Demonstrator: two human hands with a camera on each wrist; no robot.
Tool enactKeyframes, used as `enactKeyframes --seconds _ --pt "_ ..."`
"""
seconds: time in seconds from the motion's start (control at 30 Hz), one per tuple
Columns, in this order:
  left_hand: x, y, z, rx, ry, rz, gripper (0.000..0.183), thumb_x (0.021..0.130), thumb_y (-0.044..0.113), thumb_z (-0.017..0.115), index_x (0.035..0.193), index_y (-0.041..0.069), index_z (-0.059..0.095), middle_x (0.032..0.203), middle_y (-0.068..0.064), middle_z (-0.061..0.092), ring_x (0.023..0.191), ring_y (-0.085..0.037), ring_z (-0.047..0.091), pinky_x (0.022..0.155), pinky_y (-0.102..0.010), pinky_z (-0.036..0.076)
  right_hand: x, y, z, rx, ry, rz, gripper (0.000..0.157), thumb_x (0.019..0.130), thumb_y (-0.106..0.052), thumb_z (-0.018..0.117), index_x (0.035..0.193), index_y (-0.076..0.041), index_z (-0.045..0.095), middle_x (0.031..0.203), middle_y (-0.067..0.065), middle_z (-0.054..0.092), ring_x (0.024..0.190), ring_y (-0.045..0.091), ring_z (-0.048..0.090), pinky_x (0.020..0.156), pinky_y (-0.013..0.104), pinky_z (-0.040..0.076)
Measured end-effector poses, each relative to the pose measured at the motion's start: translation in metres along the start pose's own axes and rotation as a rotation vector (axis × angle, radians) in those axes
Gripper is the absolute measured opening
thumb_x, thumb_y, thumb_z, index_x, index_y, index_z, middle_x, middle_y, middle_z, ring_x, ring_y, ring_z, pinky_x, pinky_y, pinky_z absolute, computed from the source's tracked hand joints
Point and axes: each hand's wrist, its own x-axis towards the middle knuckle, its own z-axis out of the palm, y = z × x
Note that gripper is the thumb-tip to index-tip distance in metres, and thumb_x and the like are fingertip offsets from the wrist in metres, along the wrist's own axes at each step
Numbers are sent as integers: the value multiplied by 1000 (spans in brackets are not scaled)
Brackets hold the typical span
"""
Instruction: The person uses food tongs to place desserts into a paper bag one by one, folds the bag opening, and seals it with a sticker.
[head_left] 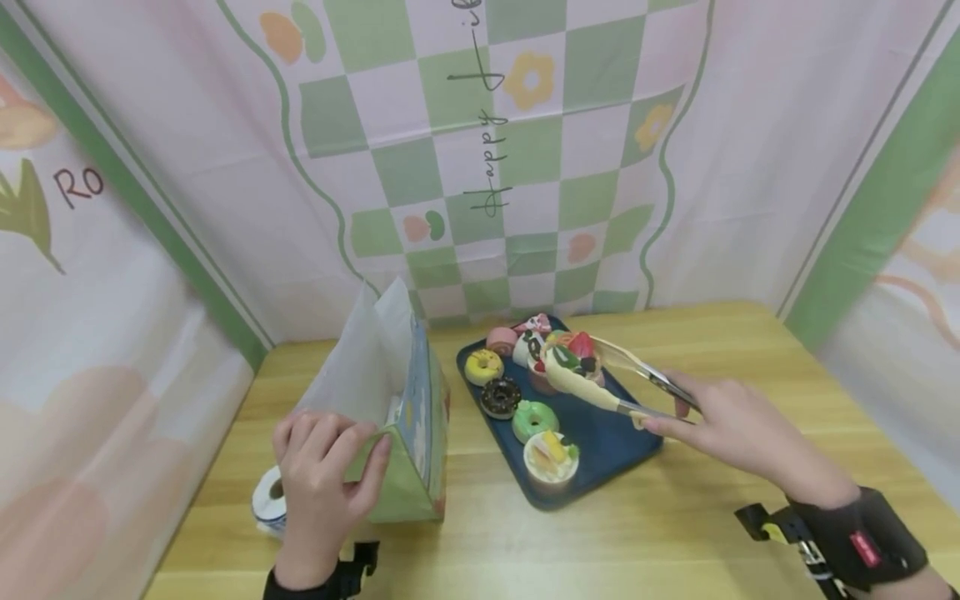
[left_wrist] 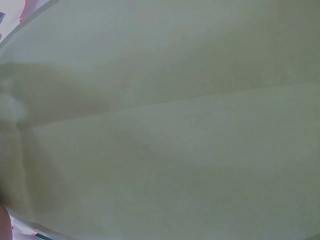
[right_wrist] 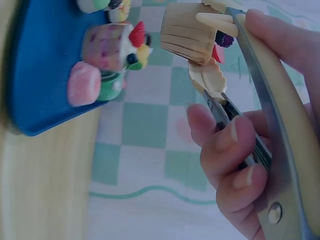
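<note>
Cream and silver tongs [head_left: 600,394] lie in the right hand [head_left: 731,425], thumb along one arm and fingers curled round the other. That forearm slants in from the lower right, a black strap [head_left: 862,542] on its wrist. Ahead of the fingertips, the tongs' tips clasp a fruit-topped cake [head_left: 570,357], raised over the far part of a blue tray [head_left: 607,450]. Left of this grip, three doughnuts [head_left: 500,397] and a cream-topped cup [head_left: 551,460] line the tray's side. Farther left, the left hand [head_left: 322,467] comes up from below, back upward, bent fingers and thumb pinching the near top edge of an open paper bag [head_left: 405,483]. Just left of that hand sits a white roll [head_left: 268,500].
</note>
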Motion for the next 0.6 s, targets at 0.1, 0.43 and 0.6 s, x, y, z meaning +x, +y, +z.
enactKeyframes --seconds 0.1,0.43,0.6 --pt "0 0 0 4 16 6 42 96 33 55 64 6 62 61 -4 52 64 -24 44 78 -43 28 5 -5 -7 -7 10 -28 58 85 -55 67 121 -11 59 69 -11 52 49 3 35 47 23 29" --pt "1 0 1 -1 38 14 43 96 32 55 63 6 62 60 -3 50 63 -24 43 77 -42 28 21 -31 -37 -15 42 -79 45 86 -53 68 107 -14 59 69 -9 53 51 5 40 48 23 32" --pt "0 -1 1 1 33 10 43 96 32 55 63 6 62 60 -3 50 63 -24 43 78 -43 28 30 -43 -48 -42 74 -139 51 86 -51 69 118 -12 60 71 -10 55 51 3 40 48 23 32"
